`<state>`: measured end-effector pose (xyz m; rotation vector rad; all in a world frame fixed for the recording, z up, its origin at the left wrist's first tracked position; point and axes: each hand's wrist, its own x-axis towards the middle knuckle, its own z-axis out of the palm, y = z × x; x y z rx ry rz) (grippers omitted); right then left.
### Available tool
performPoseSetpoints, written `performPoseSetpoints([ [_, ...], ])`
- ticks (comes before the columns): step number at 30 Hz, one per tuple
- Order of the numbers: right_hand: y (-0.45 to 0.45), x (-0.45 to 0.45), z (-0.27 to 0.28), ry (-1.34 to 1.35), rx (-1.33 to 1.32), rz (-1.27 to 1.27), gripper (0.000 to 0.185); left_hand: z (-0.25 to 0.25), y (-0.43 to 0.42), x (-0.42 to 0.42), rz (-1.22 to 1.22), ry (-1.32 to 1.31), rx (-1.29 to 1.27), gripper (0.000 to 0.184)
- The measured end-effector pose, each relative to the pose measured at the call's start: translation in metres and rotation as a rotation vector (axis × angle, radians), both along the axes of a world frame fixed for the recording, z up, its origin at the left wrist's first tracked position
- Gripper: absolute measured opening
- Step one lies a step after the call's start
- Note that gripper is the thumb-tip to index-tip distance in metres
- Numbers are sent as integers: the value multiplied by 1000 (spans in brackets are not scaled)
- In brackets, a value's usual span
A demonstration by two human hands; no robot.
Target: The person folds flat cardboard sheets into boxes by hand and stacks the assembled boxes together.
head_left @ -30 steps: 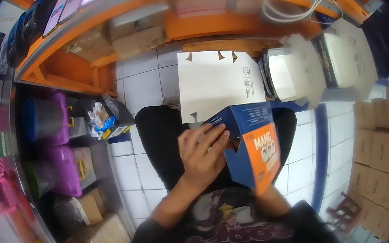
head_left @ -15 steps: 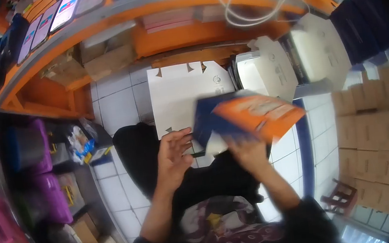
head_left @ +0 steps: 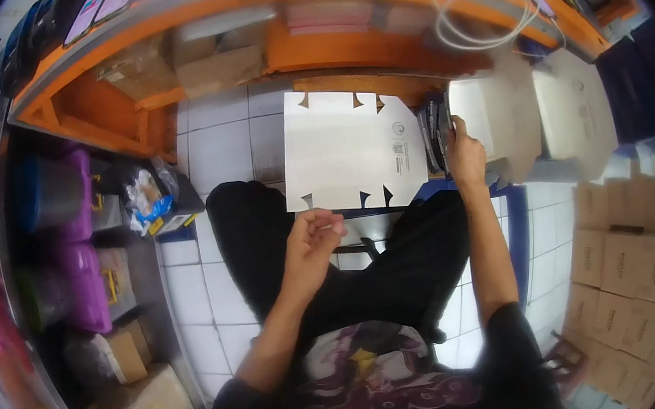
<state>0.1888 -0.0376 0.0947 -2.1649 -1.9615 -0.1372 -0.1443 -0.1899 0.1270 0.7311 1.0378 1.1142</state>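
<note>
My right hand (head_left: pixel 467 156) reaches into a row of thin dark flat items (head_left: pixel 435 134) standing on edge in an opened white carton. Its fingers close on the upper edge of one dark flat item (head_left: pixel 448 112); what kind of item it is cannot be made out. My left hand (head_left: pixel 316 243) is held over my lap, fingers loosely bent and nothing in them. Just beyond it lies a white notched cardboard flap (head_left: pixel 345 149) with small printed marks. The navy and orange flat piece from before is out of sight.
Above stretches an orange workbench (head_left: pixel 373 43) with phones and a looped white cable (head_left: pixel 479 43). More opened white cartons (head_left: pixel 573 105) stand at right, with stacked brown boxes (head_left: pixel 637 264) below. Purple-lidded bins (head_left: pixel 86 287) and a bag of scraps (head_left: pixel 148 198) are at left.
The navy and orange flat piece has left my right hand. That hand has moved up and right to the dark items in the carton. My left hand's fingers have curled slightly.
</note>
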Motion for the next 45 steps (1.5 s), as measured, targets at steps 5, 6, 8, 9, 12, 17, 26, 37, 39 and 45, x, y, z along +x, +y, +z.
performPoseSetpoints([
  [5, 5, -10, 12, 81, 188, -19, 31, -5, 15, -5, 92, 124, -10, 17],
  [6, 5, -6, 6, 76, 188, -26, 31, -5, 16, -4, 85, 119, -11, 17],
  [8, 10, 3, -20, 42, 67, -31, 32, -6, 22, -2, 91, 126, -2, 16],
  [9, 10, 9, -31, 41, 69, -30, 32, -8, 25, -1, 92, 125, 0, 16],
  [12, 7, 18, -42, 175, 42, 104, 33, -30, 37, -4, 89, 202, -40, 25],
  [17, -14, -2, -7, -72, -29, 21, 37, -103, 74, -10, 238, 1265, 49, 53],
  [26, -28, -6, -23, -59, 256, 127, 47, -138, 82, -16, -35, 1179, -248, 61],
  [37, -17, -8, -3, 124, -171, -35, 41, -120, 77, -7, 134, 1250, -18, 49],
  [39, -19, -17, 12, 131, -285, -111, 44, -115, 76, -8, 170, 1287, -1, 46],
  [45, -63, -80, 19, 124, 290, 422, 46, -112, 79, -10, 322, 895, 86, 30],
])
